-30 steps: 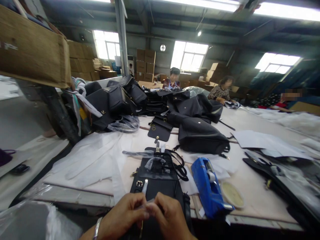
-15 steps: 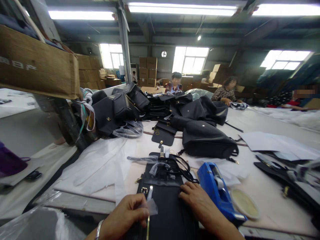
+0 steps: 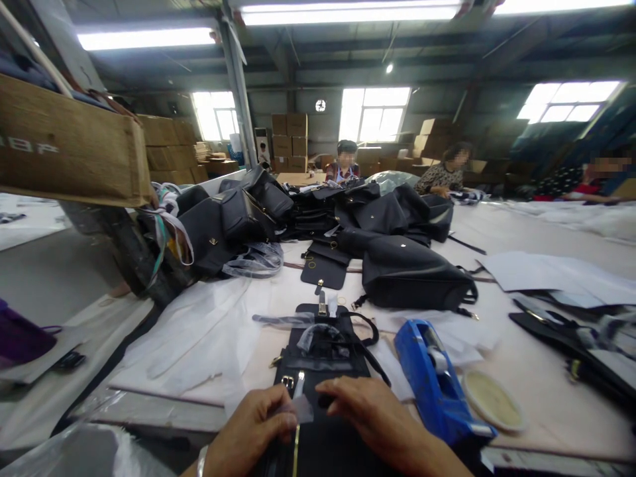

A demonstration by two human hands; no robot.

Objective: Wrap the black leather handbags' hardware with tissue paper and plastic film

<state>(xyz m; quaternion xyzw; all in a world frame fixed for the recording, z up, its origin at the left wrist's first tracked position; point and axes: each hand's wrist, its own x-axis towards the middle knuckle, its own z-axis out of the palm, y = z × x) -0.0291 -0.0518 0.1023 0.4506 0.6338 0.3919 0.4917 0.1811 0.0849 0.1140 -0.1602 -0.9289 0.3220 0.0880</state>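
A flat black bag [image 3: 322, 358] with gold fittings lies on the table right in front of me. My left hand [image 3: 256, 427] is closed, pinching a small clear piece of plastic film [image 3: 302, 409] against the bag near a gold strap. My right hand [image 3: 370, 414] rests on the bag's face with its fingers stretched out flat, holding nothing. A blue tape dispenser [image 3: 437, 384] stands just right of my right hand.
A pile of black bags [image 3: 397, 265] fills the middle of the table, with white sheets [image 3: 199, 331] to the left. A round lid [image 3: 491, 401] lies by the dispenser. A cardboard box [image 3: 69, 149] hangs at the upper left. Other people sit at the far side.
One second ago both hands met over the film. My right hand then moved away to the right and has come back left onto the bag. My left hand keeps pinching the film.
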